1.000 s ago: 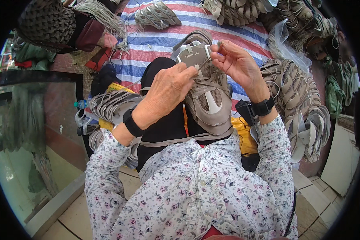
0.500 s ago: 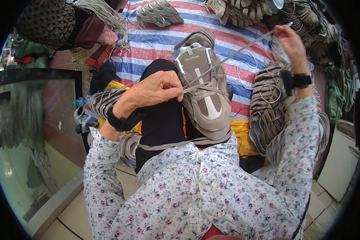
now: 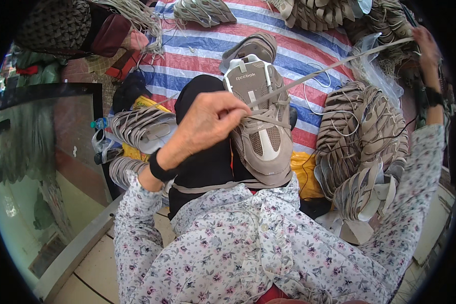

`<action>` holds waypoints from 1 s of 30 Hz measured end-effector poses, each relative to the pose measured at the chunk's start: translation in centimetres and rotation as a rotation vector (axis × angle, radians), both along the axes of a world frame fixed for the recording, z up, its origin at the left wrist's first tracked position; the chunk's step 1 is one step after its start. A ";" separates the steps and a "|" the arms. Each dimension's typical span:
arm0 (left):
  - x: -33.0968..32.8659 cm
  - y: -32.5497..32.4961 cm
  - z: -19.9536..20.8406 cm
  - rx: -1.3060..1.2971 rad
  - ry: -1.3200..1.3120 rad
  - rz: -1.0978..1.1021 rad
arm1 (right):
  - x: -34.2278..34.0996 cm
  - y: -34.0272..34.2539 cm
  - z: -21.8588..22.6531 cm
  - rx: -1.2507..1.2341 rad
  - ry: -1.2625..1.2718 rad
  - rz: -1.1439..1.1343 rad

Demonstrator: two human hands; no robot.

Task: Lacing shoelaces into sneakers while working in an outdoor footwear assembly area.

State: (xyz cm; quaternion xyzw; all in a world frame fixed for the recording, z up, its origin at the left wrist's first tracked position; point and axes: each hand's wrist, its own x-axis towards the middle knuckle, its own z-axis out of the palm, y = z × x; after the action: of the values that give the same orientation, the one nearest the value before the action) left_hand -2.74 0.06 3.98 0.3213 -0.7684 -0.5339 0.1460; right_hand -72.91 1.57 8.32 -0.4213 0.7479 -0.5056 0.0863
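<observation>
A taupe and white shoe upper rests on my lap, toe toward me, laced part way across its front. From its eyelets a flat beige shoelace runs taut up and to the right. My right hand, a little blurred, grips the far part of this lace at the right edge of the view. Beside the lacing my left hand is closed in a pinch on the lace close to the eyelets. The fingertips partly hide what they pinch.
Nested stacks of similar uppers lie to my right, with more uppers on my left. A striped plastic sheet covers the ground ahead. A glass panel with a dark frame stands at the left, near a small bottle.
My right hand has moved outward to the right, drawing out a longer stretch of lace. My left hand has shifted slightly right, closer over the lacing.
</observation>
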 end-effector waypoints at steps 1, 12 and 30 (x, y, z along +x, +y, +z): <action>-0.3 0.9 -0.1 -0.003 -0.002 -0.001 | 7.1 0.2 -0.8 0.032 -0.024 0.090; -4.9 2.2 -3.6 -0.125 0.032 0.076 | 45.6 10.1 -8.9 0.229 -0.731 0.564; -7.0 1.1 -1.9 -0.304 -0.134 -0.073 | 50.1 11.7 -12.7 0.021 -0.797 0.299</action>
State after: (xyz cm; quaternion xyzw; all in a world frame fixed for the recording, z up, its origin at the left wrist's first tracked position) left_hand -9.75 1.17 2.06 0.3022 -0.8595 -0.3938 0.1216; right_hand -22.78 13.28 -4.38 -0.2959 0.5918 -0.6034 0.4452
